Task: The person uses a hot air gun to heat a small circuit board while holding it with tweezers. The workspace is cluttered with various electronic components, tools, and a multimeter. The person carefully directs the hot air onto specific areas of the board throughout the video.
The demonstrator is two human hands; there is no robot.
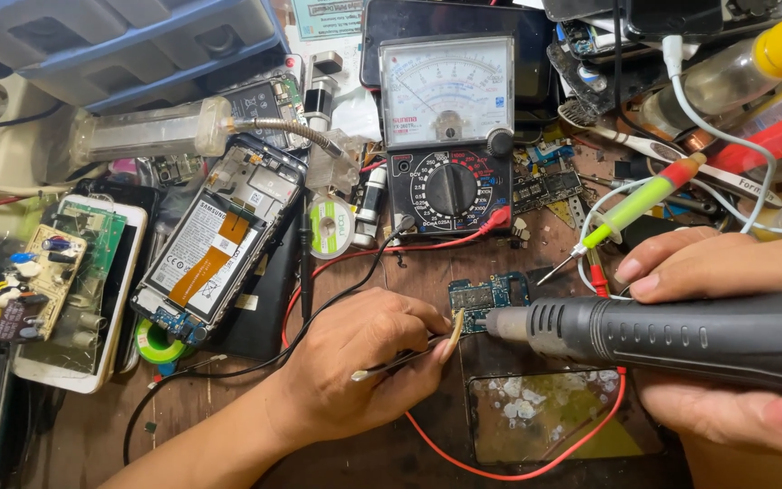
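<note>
Gripping tweezers (405,359), right hand (726,398) half-hidden, cropped

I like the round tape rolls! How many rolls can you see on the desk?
2. One white roll with a green middle lies left of the meter. One green roll peeks from under the opened phone. More may hide in the clutter.

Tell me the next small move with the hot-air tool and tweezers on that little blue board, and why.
Probably hold the nozzle steady and lift gently with the tweezers. The hot-air tool in the right hand has its tip at the small blue circuit board, and the left hand has the tweezers' tips at the board's edge, beside the nozzle. Whether the solder has softened cannot be seen.
</note>
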